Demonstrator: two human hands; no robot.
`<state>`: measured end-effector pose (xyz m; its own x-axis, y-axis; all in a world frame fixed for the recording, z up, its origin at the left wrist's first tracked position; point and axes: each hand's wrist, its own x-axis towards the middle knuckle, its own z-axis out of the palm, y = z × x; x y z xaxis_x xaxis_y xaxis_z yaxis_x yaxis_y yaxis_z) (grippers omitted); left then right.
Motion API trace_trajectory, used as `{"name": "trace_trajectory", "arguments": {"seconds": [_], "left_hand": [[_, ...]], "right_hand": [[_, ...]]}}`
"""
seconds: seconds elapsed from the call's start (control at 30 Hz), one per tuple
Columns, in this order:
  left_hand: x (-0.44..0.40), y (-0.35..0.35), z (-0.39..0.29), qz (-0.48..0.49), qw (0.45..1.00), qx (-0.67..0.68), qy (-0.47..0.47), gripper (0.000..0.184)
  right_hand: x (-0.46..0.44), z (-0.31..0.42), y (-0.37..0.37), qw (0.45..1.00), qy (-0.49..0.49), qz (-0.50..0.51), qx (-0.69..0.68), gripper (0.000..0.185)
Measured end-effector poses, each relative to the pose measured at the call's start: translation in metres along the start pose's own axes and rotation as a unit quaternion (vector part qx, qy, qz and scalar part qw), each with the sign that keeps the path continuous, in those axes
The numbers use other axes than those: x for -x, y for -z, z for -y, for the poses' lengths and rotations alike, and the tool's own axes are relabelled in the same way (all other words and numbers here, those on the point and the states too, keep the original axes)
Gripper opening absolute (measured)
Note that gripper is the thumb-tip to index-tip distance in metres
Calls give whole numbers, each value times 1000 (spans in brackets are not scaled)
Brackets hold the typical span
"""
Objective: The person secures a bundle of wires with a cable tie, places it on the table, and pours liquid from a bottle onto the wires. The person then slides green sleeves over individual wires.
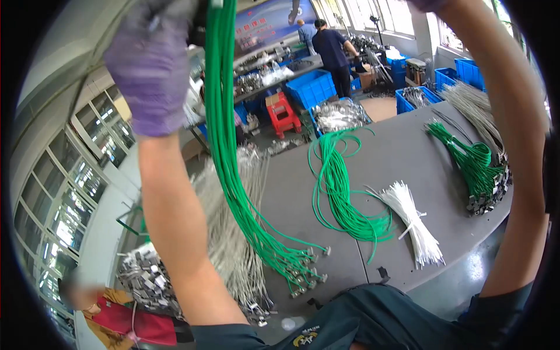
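My left hand (153, 76), in a purple glove, is raised at the upper left and smeared by motion. Its fingers look curled beside a dark object (198, 24) that I cannot make out. Right next to it hangs a long bundle of green cables (220, 105); its upper end leaves the top of the view, so what holds it is hidden. The lower ends fan out over the table with small metal connectors (306, 271). Of my right hand (429, 3), only a purple-gloved edge shows at the top, its fingers out of view.
On the grey table (385, 151) lie loose green cables (338, 192), white cable ties (413, 224), a tied green bundle (466, 154) and grey cables (236, 233). Blue crates (312, 88) and a red stool (282, 114) stand beyond. A person (331, 49) works behind; another (125, 318) is lower left.
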<state>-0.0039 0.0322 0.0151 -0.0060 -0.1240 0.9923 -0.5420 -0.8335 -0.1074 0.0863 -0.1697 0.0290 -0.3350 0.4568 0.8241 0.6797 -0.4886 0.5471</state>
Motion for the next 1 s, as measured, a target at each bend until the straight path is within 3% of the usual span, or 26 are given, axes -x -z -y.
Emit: {"name": "trace_trajectory", "arguments": {"seconds": [0.03, 0.13, 0.2, 0.23, 0.33, 0.37, 0.43, 0.47, 0.5, 0.6, 0.67, 0.77, 0.9, 1.0], "left_hand": [[4, 1, -3, 8, 1000, -9, 27, 20], [23, -6, -18, 68, 984, 153, 61, 39], [55, -7, -20, 88, 975, 184, 86, 43], [79, -5, -26, 148, 969, 148, 132, 50], [132, 27, 7, 337, 878, 164, 299, 45], [166, 36, 31, 371, 835, 239, 329, 24], [249, 48, 33, 328, 767, 193, 517, 27], [292, 57, 36, 324, 727, 239, 556, 31], [345, 65, 43, 323, 741, 192, 556, 30], [461, 87, 28, 295, 711, 193, 609, 23], [529, 101, 24, 304, 727, 184, 588, 16], [575, 102, 14, 260, 739, 182, 594, 13], [627, 102, 10, 319, 772, 67, 546, 16], [626, 99, 2, 186, 763, 169, 595, 13]], "right_hand": [[13, 1, -2, 1000, 4, 18, 16, 8], [46, 7, -19, 997, 14, 77, 18, 10], [66, 12, -31, 994, 22, 108, 9, 11], [73, 16, -34, 992, 26, 120, 5, 12], [91, 18, -37, 989, 37, 144, 3, 14], [96, 18, -36, 987, 41, 153, 5, 14], [102, 16, -42, 985, 43, 169, 1, 16], [105, 20, -39, 984, 47, 169, 4, 16], [108, 21, -39, 984, 47, 175, 3, 17], [111, 22, -47, 980, 50, 192, 6, 19], [110, 24, -48, 979, 53, 196, 8, 20], [112, 29, -45, 979, 59, 196, 16, 22], [111, 28, -40, 976, 69, 202, 36, 25], [111, 23, -34, 972, 73, 216, 51, 26]]}}
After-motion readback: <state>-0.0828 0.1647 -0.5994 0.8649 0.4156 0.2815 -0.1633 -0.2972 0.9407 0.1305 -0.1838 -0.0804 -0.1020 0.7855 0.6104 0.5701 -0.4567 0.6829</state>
